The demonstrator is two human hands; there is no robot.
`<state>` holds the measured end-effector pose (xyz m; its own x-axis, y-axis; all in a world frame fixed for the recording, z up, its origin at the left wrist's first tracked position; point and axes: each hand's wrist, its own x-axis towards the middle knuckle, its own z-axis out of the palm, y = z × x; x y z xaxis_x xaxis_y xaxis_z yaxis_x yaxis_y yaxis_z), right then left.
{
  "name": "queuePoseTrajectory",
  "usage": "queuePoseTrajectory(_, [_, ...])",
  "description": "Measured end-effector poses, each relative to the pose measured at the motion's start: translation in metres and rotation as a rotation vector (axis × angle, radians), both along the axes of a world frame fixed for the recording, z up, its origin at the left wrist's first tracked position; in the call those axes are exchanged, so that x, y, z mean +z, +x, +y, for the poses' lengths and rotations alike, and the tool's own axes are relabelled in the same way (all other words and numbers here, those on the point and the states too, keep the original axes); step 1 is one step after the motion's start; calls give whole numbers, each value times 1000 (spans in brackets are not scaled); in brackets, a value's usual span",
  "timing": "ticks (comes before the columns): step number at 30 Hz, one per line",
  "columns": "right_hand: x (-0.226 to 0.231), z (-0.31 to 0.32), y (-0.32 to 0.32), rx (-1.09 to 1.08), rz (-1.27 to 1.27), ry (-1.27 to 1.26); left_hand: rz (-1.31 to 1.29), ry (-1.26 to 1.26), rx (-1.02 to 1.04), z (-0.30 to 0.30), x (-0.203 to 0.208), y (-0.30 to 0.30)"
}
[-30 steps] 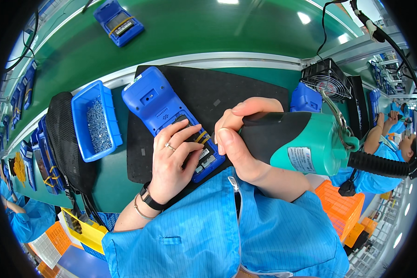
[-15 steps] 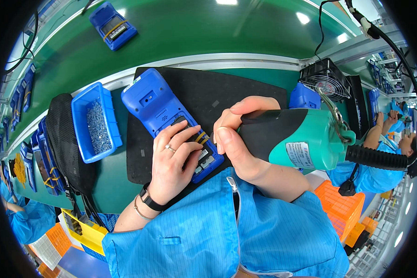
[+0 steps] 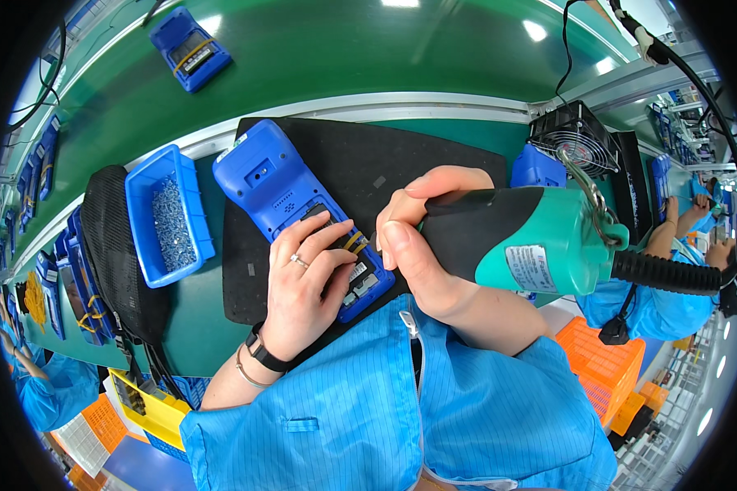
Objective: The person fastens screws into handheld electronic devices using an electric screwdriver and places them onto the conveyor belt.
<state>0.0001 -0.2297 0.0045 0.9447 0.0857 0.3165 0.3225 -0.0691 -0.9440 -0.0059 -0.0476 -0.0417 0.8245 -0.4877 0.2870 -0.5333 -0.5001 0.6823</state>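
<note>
Your left fingers lie slightly spread on the blue handset, on the black mat; your right fingers clamp the green power tool, hiding its tip. Left sit a blue tub and black bag; right, a fan.

A green surface carries a black mat, with a blue handheld device lying on it, top toward eleven o'clock. From the mat, a blue bin and, beyond it, a black mesh bag lie at nine o'clock; a black fan stands toward two o'clock.
</note>
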Motion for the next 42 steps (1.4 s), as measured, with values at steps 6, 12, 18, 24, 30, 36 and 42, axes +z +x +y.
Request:
queuePoseTrajectory(6, [0,-3,-2,-47,24,-5,-10,4,4,1,-1,1])
queuePoseTrajectory(12, [10,-5,-3,-149,-31,71,-7,3,-7,1,-1,2])
queuePoseTrajectory(18, [1,-4,-2,-97,-6,68,0,6,-10,2,-1,2])
queuePoseTrajectory(24, [4,-6,-1,-47,-34,-20,1,-9,-13,3,-2,2])
queuePoseTrajectory(30, [7,-5,-2,-18,-11,-16,28,-38,-15,4,-1,2])
queuePoseTrajectory(36, [9,2,-5,-20,85,159,52,-57,-13,6,-2,1])
queuePoseTrajectory(42, [5,5,-3,-2,79,139,58,-54,-15,7,-2,2])
